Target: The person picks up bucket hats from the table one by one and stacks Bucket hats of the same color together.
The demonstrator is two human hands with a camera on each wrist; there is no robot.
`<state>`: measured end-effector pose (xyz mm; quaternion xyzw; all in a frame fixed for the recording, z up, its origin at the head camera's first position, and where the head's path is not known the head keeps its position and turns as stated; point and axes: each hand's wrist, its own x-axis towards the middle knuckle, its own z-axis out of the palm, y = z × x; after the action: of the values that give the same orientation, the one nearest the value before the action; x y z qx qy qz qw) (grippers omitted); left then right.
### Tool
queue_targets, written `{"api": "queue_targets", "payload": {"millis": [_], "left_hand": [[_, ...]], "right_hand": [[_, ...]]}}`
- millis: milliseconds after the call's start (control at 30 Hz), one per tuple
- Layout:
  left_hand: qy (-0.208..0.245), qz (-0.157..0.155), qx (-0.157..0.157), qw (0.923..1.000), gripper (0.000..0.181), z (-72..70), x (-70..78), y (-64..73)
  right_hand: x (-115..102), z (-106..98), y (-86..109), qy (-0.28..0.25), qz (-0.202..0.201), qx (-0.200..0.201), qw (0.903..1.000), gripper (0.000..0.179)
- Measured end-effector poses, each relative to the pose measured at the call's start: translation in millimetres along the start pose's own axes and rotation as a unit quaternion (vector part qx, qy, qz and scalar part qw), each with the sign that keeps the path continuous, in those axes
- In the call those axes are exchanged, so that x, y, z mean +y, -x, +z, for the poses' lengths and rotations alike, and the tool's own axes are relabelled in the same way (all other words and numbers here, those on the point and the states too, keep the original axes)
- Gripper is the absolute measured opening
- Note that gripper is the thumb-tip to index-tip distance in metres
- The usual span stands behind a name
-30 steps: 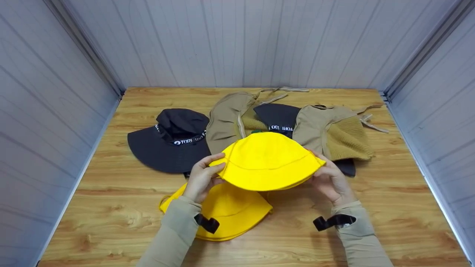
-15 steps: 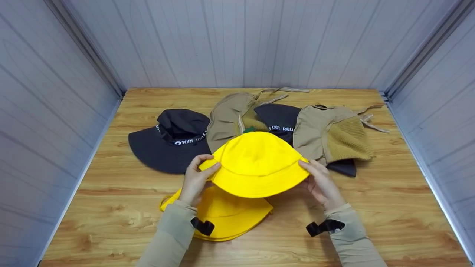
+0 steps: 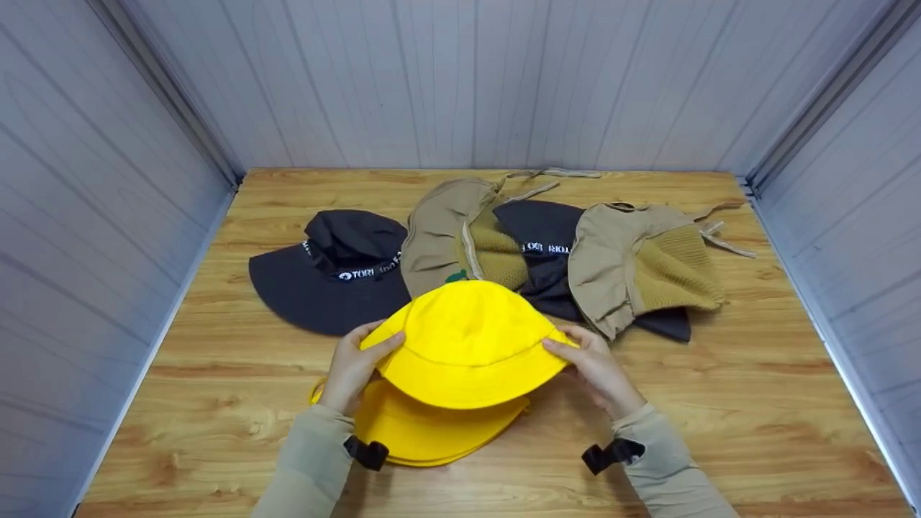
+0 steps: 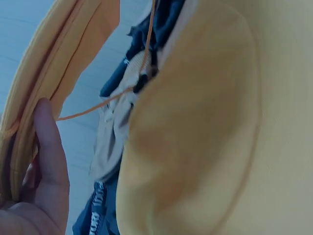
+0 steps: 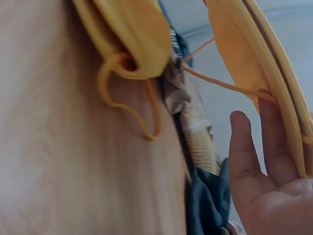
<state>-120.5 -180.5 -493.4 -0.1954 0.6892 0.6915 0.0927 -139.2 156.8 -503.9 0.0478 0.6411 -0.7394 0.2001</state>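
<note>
Both hands hold a yellow bucket hat (image 3: 468, 338) with a green tab at its crown, raised above the table. My left hand (image 3: 354, 367) pinches its left brim, thumb on top; my right hand (image 3: 601, 370) pinches the right brim the same way. Under it a second yellow hat (image 3: 439, 435) lies flat on the table, partly covered by the raised one in the head view. A thin orange cord (image 5: 220, 84) hangs from the held hat in the right wrist view. The lower hat also has a cord loop (image 5: 129, 110).
Behind the hands lie a black brimmed hat (image 3: 324, 288) at left, a tan hat (image 3: 442, 230) with a knitted crown, a second black hat (image 3: 543, 223), and another tan knitted hat (image 3: 676, 259) overlapping it. Pale panel walls (image 3: 460, 79) enclose the wooden table (image 3: 748, 417).
Both hands have brought the held yellow hat toward the person and leftward, over the lower yellow hat. Its outer side now tilts more toward the camera. The other hats stay put.
</note>
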Motion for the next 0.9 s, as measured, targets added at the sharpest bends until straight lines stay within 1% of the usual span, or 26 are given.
{"api": "queue_targets", "payload": {"millis": [67, 233, 367, 467, 600, 767, 900], "left_hand": [[-0.009, -0.012, 0.003, 0.9999, 0.054, -6.5, -4.6, -0.2], [-0.041, -0.021, 0.019, 0.9988, 0.053, -24.0, -18.9, -1.2], [-0.086, -0.03, 0.032, 0.9953, 0.058, -39.1, -29.9, 2.2], [-0.124, -0.027, 0.034, 0.9913, 0.064, -48.6, -35.5, 4.2], [-0.156, -0.02, 0.037, 0.9869, 0.066, -57.2, -37.6, 5.6], [-0.169, -0.018, 0.045, 0.9845, 0.063, -62.7, -36.1, 7.7], [-0.192, -0.017, 0.044, 0.9803, 0.064, -66.8, -36.0, 8.8]], "right_hand": [[4, 4, -0.9, 0.019, -0.001, -0.007, 0.9998, 0.043], [12, 17, -0.4, 0.08, 0.002, -0.021, 0.9966, 0.046], [21, 29, 2.0, 0.101, 0.013, -0.042, 0.9939, 0.048], [28, 37, 3.0, 0.114, 0.008, -0.054, 0.992, 0.049], [35, 44, 2.8, 0.147, -0.004, -0.063, 0.9871, 0.05], [41, 48, 2.5, 0.182, -0.011, -0.079, 0.98, 0.052], [41, 51, 2.7, 0.204, -0.009, -0.083, 0.9753, 0.053]]}}
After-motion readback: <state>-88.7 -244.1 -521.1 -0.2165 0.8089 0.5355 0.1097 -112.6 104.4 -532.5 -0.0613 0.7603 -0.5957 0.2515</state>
